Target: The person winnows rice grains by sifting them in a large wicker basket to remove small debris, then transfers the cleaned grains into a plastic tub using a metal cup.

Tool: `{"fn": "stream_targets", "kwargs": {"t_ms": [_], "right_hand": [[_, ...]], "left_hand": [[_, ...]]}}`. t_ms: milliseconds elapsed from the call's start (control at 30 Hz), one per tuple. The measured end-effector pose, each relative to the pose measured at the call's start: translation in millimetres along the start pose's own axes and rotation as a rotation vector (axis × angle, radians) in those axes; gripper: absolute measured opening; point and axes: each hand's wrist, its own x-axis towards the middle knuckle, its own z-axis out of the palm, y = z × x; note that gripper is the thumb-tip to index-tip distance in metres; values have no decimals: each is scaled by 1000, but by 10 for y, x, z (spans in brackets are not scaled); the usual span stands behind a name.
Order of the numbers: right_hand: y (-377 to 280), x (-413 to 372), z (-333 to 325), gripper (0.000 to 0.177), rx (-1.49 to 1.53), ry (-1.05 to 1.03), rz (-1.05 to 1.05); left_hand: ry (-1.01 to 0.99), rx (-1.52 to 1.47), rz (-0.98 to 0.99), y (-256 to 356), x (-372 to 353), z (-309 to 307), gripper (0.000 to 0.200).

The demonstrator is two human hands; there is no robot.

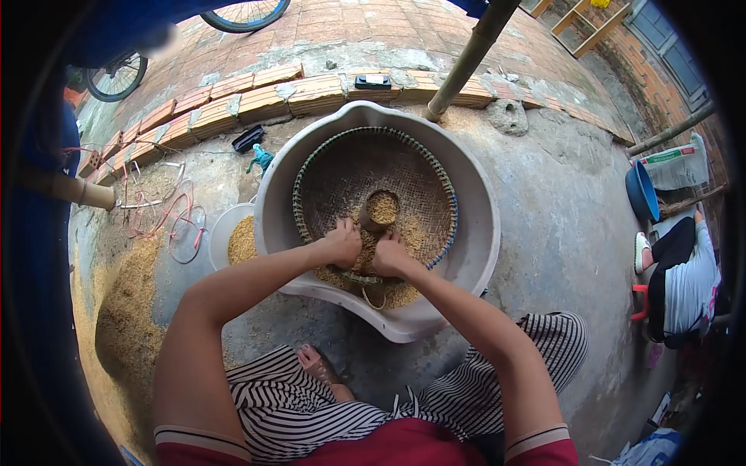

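A round woven basket with a green and blue bound rim sits tilted inside a large pale plastic tub. Golden grain, like unhusked rice, is spread over the basket's lower half. My left hand is down in this grain, fingers curled and pointing toward the cup. Just right of it, my right hand bends into the grain, its fingertips near the cup's base and partly hidden. Above both hands stands a round metal-looking cup, filled with grain.
Left of the tub is a white bowl of grain; farther left lies a grain pile. Bricks line the back beside a bamboo pole. At right, a seated person is near a blue basin.
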Motion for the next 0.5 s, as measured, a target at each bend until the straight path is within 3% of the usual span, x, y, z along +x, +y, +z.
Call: {"fn": "stream_targets", "kwargs": {"t_ms": [33,67,100,133,167,233,300,333,400,467,500], "right_hand": [[-39,-86,-118,38,-1,-1,1],[-66,-176,-247,34,119,-112,-203],[-78,-222,-343,30,239,-222,-408],[-33,-206,-371,30,236,-223,-410],[34,-201,-419,29,133,-165,-323],[207,-168,-494,28,32,-107,-236],[365,-120,-556,27,30,-64,-164],[395,-92,-494,27,31,-62,-162],[451,-22,-284,26,9,153,-263],[325,6,-95,25,64,144,-283],[242,18,-56,25,117,136,-301]], "left_hand": [[-17,-62,-8,55,-6,4,44],[-16,-64,-8,68,19,-24,44],[-139,-162,127,58,60,-59,43],[-262,-259,262,35,92,-92,42],[-262,-261,261,-17,104,-128,42],[-263,-339,48,-149,78,-196,52],[-159,-316,81,-274,49,-155,56],[-54,-291,117,-304,61,-140,60],[-42,-302,114,-238,96,-69,63],[-11,-463,228,-120,113,64,61],[-19,-420,196,-20,97,34,60]]}}
